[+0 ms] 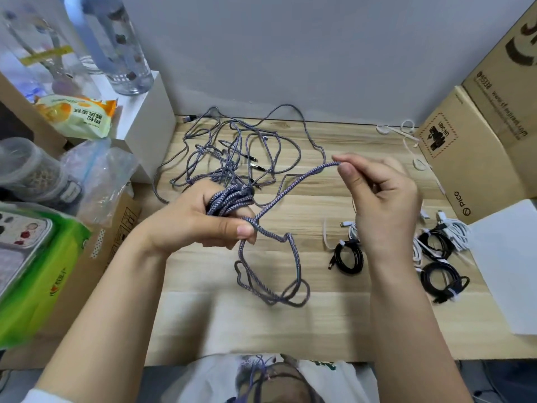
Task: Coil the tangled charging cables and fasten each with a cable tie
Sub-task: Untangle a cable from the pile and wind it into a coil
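Note:
A braided grey-purple cable (293, 184) runs taut between both hands above the wooden desk (290, 324). My left hand (200, 219) holds several turns of it wound round the fingers, thumb pressing a strand. My right hand (380, 196) pinches the cable up at the right end. A slack loop (273, 274) hangs down from my left hand onto the desk. Behind the hands a tangled heap of the same kind of cable (232, 149) lies by the wall. At the right sit coiled black cables (348, 257) and white cables (453, 231) fastened with ties.
Cardboard boxes (476, 146) stand at the right, with a white box (508, 266) in front of them. On the left are a green packet (37, 274), plastic bags, a snack bag (78, 114), a white block and clear bottles (125, 48). Loose white ties (406, 135) lie near the back right.

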A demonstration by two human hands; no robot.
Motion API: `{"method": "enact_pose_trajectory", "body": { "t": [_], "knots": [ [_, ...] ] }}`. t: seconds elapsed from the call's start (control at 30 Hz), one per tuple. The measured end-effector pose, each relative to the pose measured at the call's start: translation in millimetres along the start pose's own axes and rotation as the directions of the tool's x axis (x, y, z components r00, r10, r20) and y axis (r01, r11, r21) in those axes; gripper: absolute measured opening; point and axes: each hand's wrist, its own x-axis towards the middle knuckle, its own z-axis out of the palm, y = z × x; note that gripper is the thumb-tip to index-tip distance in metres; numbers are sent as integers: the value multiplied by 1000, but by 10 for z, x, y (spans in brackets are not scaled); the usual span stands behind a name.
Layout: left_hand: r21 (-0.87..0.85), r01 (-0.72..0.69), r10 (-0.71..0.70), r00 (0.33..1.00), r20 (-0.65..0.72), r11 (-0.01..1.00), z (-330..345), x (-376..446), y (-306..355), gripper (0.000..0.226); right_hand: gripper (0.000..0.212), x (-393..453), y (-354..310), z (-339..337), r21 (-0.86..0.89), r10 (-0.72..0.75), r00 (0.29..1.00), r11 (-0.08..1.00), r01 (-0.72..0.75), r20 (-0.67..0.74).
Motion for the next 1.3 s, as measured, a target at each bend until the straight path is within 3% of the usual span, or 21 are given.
{"method": "enact_pose_trajectory", "body": {
  "t": [0.07, 0.13, 0.2, 0.27, 0.37, 0.47, 0.53, 0.67, 0.83, 0.97, 1.07, 1.13, 1.2, 1.3],
  "knots": [
    [-46, -72, 73, 997, 36, 996, 3, 20, 13, 28, 16, 27, 18, 98, -16, -42, 999, 999, 43, 34],
    [-125, -157, 154, 987, -34, 980, 24, 53, 36, 26, 20, 12, 63, 198, -64, -21, 978, 997, 35, 209],
    [-170, -244, 223, 965, -137, 955, 56, 97, 61, 23, 28, -55, 108, 285, -94, -6, 900, 994, 52, 436],
    [-158, -293, 248, 934, -258, 943, 89, 167, 63, 11, 30, -150, 93, 346, -18, -38, 802, 998, 60, 596],
    [-154, -282, 187, 874, -449, 947, 115, 239, 20, 15, 20, -279, 11, 362, 220, 0, 690, 948, -231, 723],
    [-159, -277, 156, 838, -523, 948, 148, 273, -35, 15, 26, -331, -25, 337, 299, 71, 668, 855, -423, 741],
    [-162, -266, 139, 828, -543, 950, 159, 280, -56, 15, 25, -339, -32, 321, 320, 94, 685, 833, -452, 722],
    [-138, -210, 89, 801, -592, 968, 185, 298, -85, 11, 19, -331, -27, 311, 325, 88, 715, 847, -421, 694],
    [-122, -146, 25, 735, -677, 982, 218, 332, -127, 31, 26, -333, 50, 343, 322, 40, 730, 880, -349, 682],
    [-55, -101, 20, 623, -782, 993, 225, 343, -166, 31, 23, -280, 134, 319, 295, -38, 759, 933, -206, 650],
    [-53, -76, 0, 572, -820, 996, 197, 335, -177, 40, 19, -238, 172, 251, 323, -37, 772, 920, -221, 635],
    [-56, -56, -10, 613, -790, 997, 185, 317, -177, 39, 18, -214, 196, 231, 350, -36, 787, 907, -232, 616],
    [-113, -56, -38, 726, -687, 992, 206, 321, -178, 17, 20, -194, 202, 255, 365, -25, 808, 900, -238, 589],
    [-328, -88, -75, 889, -452, 941, 275, 348, -215, 27, 26, -169, 124, 325, 379, 86, 809, 851, -363, 581]
  ]
}}
